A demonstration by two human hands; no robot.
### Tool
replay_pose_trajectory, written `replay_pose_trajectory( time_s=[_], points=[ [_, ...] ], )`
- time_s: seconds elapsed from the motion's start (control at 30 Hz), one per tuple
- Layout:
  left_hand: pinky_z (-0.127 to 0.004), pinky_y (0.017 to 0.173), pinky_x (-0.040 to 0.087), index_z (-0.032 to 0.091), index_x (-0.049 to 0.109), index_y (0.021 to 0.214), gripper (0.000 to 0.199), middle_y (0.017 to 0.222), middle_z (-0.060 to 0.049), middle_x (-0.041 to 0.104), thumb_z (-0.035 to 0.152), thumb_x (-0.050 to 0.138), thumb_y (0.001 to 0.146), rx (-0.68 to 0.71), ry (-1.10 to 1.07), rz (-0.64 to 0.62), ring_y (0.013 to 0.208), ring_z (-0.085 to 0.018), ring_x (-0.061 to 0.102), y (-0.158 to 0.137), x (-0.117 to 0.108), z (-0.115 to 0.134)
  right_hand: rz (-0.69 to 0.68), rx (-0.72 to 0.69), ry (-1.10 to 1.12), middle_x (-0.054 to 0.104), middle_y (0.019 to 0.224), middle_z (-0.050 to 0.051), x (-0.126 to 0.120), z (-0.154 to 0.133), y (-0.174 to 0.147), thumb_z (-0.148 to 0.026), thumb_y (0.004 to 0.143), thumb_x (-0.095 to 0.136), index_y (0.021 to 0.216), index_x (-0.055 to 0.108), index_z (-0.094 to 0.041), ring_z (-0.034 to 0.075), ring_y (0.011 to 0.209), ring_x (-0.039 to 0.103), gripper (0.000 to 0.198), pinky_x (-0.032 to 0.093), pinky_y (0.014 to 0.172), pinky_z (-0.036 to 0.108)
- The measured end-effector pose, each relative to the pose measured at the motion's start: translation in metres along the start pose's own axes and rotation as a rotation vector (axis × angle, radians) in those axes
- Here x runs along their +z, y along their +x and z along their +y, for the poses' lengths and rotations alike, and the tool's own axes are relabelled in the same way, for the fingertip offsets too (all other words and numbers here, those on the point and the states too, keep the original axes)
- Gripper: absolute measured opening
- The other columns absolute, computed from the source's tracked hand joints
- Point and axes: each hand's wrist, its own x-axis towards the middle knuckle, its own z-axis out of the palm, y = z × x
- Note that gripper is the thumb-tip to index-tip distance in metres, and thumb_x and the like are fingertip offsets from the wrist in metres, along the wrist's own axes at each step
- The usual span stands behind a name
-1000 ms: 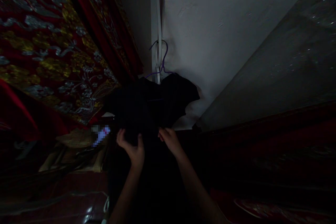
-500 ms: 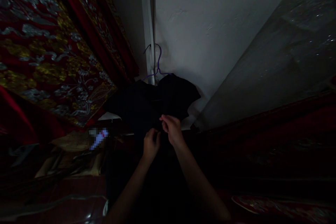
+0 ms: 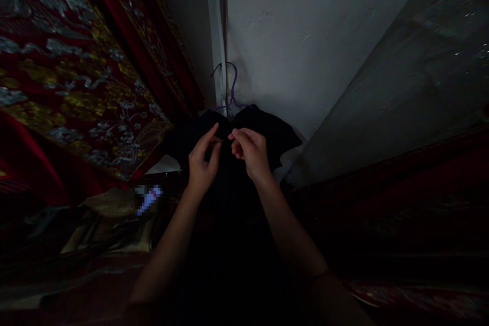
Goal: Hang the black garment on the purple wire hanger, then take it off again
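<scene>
A dark short-sleeved garment [image 3: 273,130] hangs on a purple hanger [image 3: 233,84] against the wall. In front of its upper part is my left hand [image 3: 203,163], with thumb and forefinger spread apart and nothing visible between them. My right hand [image 3: 252,153] is beside it at the garment's front, just below the neck opening. Its thumb and fingers are pinched together. What they hold, if anything, is too dark to make out. The lower part of the garment merges into shadow.
A narrow pale strip [image 3: 217,15] runs down the white wall [image 3: 305,25], and the hanger hooks there. Red cloth with gold and silver embroidery [image 3: 80,81] hangs at left. Clear plastic sheeting [image 3: 431,61] covers the right side. Papers or cardboard [image 3: 109,204] lie low at left.
Both hands have moved up along the garment towards its neck. My left hand's fingers have spread from a closed curl, while my right hand stays pinched.
</scene>
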Motion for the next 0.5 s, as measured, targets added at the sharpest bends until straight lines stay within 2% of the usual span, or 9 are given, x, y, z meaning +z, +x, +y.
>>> replay_pose_trajectory(
  time_s=[0.1,0.17,0.23,0.3,0.37,0.43,0.5],
  points=[
    [-0.029,0.081,0.052,0.019,0.071,0.112,0.02,0.097,-0.005,0.071,0.025,0.057,0.098,0.163,0.092,-0.107,0.088,-0.015,0.066,0.036,-0.004,0.017,-0.032,-0.086,-0.101,0.05,0.05,-0.005,-0.005,-0.002,0.001,-0.05,0.087,0.062,0.074,0.063,-0.018,0.008,0.042,0.042,0.034,0.03,0.042,0.022],
    [-0.028,0.078,0.051,0.017,0.071,0.096,0.013,0.09,-0.005,0.071,0.024,0.059,0.097,0.229,0.154,-0.134,0.084,-0.016,0.066,0.046,-0.003,0.022,-0.037,-0.171,-0.2,0.049,0.052,-0.005,-0.008,0.0,0.004,-0.047,0.09,0.06,0.073,0.062,-0.019,0.009,0.046,0.043,0.033,0.032,0.046,0.023],
    [-0.028,0.076,0.051,0.017,0.068,0.09,0.012,0.086,-0.004,0.07,0.023,0.06,0.096,0.267,0.194,-0.084,0.082,-0.016,0.065,0.05,-0.003,0.025,-0.026,-0.233,-0.316,0.05,0.056,-0.004,-0.012,0.01,0.008,-0.042,0.09,0.059,0.07,0.061,-0.019,0.01,0.051,0.045,0.03,0.033,0.051,0.024],
    [-0.028,0.078,0.05,0.018,0.066,0.088,0.011,0.085,-0.003,0.068,0.025,0.061,0.095,0.253,0.215,0.06,0.082,-0.016,0.064,0.051,-0.008,0.026,-0.01,-0.217,-0.425,0.052,0.058,-0.003,-0.015,0.028,0.01,-0.034,0.089,0.058,0.065,0.058,-0.019,0.011,0.055,0.047,0.028,0.034,0.055,0.025],
    [-0.028,0.079,0.048,0.018,0.065,0.088,0.012,0.084,-0.002,0.065,0.027,0.061,0.095,0.178,0.214,0.318,0.082,-0.015,0.061,0.053,-0.022,0.021,-0.01,-0.119,-0.484,0.054,0.057,-0.002,-0.019,0.049,0.006,-0.029,0.087,0.058,0.061,0.056,-0.019,0.012,0.056,0.049,0.027,0.034,0.056,0.025],
    [-0.027,0.078,0.047,0.017,0.063,0.087,0.012,0.081,0.0,0.06,0.028,0.062,0.094,0.035,0.136,0.628,0.08,-0.014,0.057,0.05,-0.046,0.006,-0.047,-0.014,-0.474,0.055,0.058,-0.001,-0.021,0.067,-0.004,-0.028,0.086,0.057,0.062,0.057,-0.019,0.012,0.056,0.05,0.026,0.035,0.056,0.025],
    [-0.026,0.075,0.047,0.018,0.058,0.081,0.014,0.073,0.002,0.055,0.024,0.06,0.093,-0.197,-0.093,0.848,0.073,-0.012,0.054,0.039,-0.072,-0.017,-0.117,0.021,-0.422,0.055,0.058,-0.002,-0.021,0.078,-0.02,-0.032,0.087,0.057,0.065,0.059,-0.019,0.012,0.057,0.05,0.025,0.035,0.056,0.025]
  ],
)
